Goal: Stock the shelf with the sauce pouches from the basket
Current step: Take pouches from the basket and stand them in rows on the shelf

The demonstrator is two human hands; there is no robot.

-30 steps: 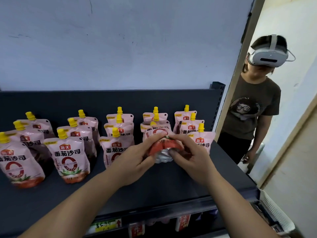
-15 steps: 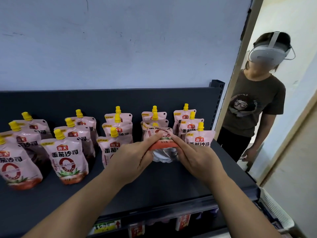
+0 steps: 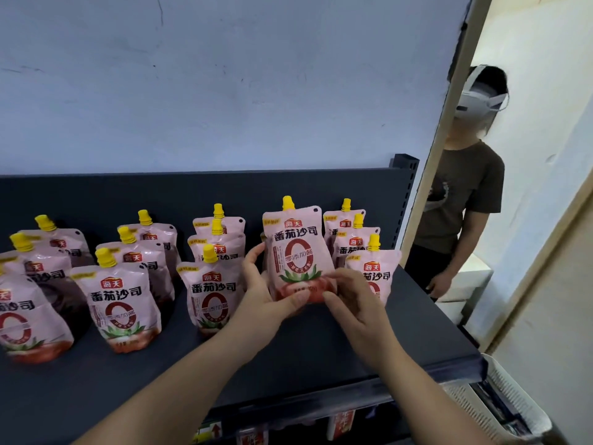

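Note:
A pink sauce pouch point(image 3: 296, 252) with a yellow cap stands upright above the dark shelf point(image 3: 288, 354), its printed front facing me. My left hand point(image 3: 266, 297) grips its lower left side, thumb across the red bottom. My right hand point(image 3: 353, 300) pinches its bottom right corner. Several matching pouches point(image 3: 211, 290) stand in rows on the shelf to the left and right of it. The white basket point(image 3: 500, 403) sits low at the right, below the shelf edge.
A person in a dark T-shirt with a white headset point(image 3: 462, 200) stands beyond the shelf's right end, past a door frame point(image 3: 449, 123). The shelf's back panel point(image 3: 192, 194) rises behind the rows. Price labels point(image 3: 340, 425) hang along the front rail.
The pouch has turned from lying bottom-toward-me to standing upright with its front showing. Both hands have shifted down to its base. The view has moved closer and slightly left.

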